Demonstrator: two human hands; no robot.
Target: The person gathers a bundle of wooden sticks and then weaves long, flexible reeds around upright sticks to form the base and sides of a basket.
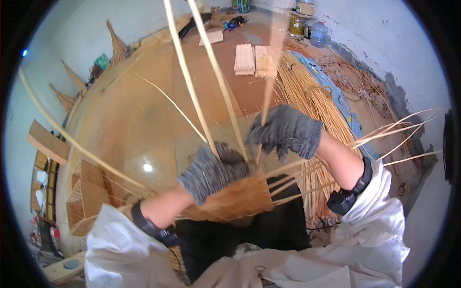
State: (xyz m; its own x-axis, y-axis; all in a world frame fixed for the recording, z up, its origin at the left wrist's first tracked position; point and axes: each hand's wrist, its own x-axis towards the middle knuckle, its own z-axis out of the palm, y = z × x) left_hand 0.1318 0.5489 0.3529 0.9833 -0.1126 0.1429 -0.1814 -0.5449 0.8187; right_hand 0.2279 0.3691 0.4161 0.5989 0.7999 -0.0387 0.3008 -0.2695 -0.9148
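A woven wicker panel [235,200] lies across my lap over a dark cloth [245,235], with pale rods sticking out of its far edge and both sides. My left hand [213,169], in a grey knit glove, is closed on the panel's far edge, around the feet of the upright rods [189,81]. Just to its right, my right hand [285,130], gloved alike, pinches a single wicker rod [270,96]. That rod stands upright and is smeared by motion. The right fingertips are partly hidden behind the glove's back.
A long bundle of loose rods [312,91] lies on blue sheeting [354,127] at the right. Beyond are two stacks of woven panels [245,58]. Woven boxes [89,197] stand at the left. A clear water jug [318,35] sits by the back wall.
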